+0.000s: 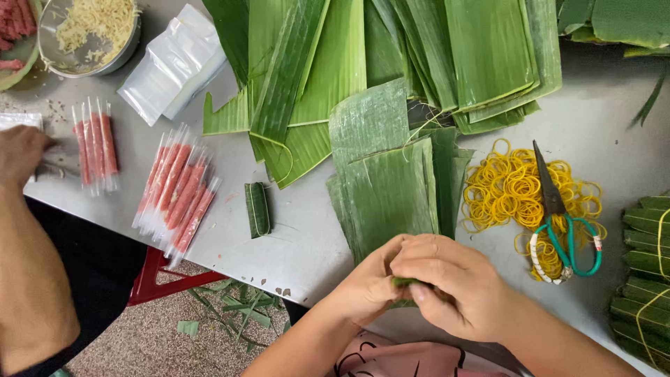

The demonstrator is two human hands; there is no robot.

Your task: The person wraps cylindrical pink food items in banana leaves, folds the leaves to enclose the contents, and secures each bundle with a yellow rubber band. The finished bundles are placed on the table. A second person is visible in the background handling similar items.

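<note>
Right now both hands are bunched together at the near edge of the bench (pixel 293 244). The left hand (pixel 366 283) and right hand (pixel 447 283) are each curled tight around a small green leaf bundle (pixel 405 281), only a sliver of it showing between the fingers. Just beyond lies a stack of cut banana leaves (pixel 387 181). To the right sit yellow rubber bands (pixel 502 188) with green-handled scissors (pixel 558 223) on top. Left of the hands, one wrapped leaf roll (pixel 257 208), then pink sticks in clear sleeves (pixel 178 192). Far left, another person's hand (pixel 21 153) rests on the bench.
</note>
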